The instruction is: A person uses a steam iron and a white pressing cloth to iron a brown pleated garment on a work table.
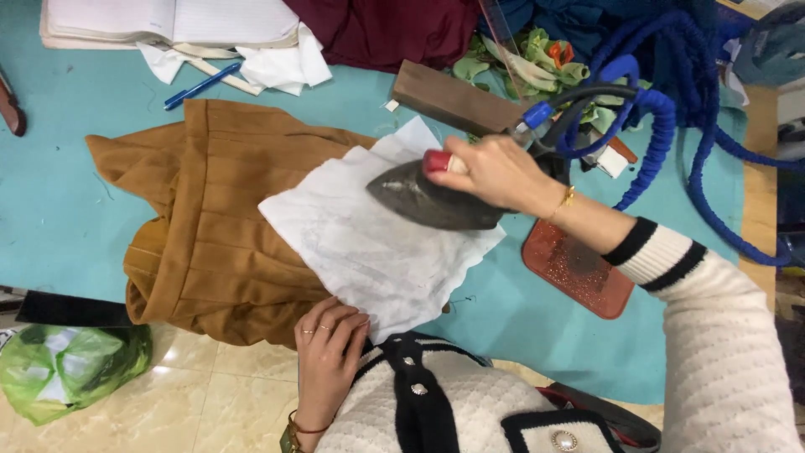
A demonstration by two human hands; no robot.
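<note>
A dark grey steam iron (429, 200) rests on a white pressing cloth (369, 243) laid over a pleated tan-brown garment (218, 226) on the turquoise table (59, 218). My right hand (495, 172) is shut around the iron's handle, thumb by its red knob. My left hand (329, 344) lies at the table's near edge, fingers curled on the lower edge of the white cloth and the brown fabric beneath, holding them down.
A reddish iron rest pad (579, 268) lies right of the cloth. Blue hose and cord (671, 126) coil at the back right. A wooden block (457, 101), open notebook (168, 21), blue pen (201, 85), maroon cloth (386, 29) and green bag (67, 365) surround the work.
</note>
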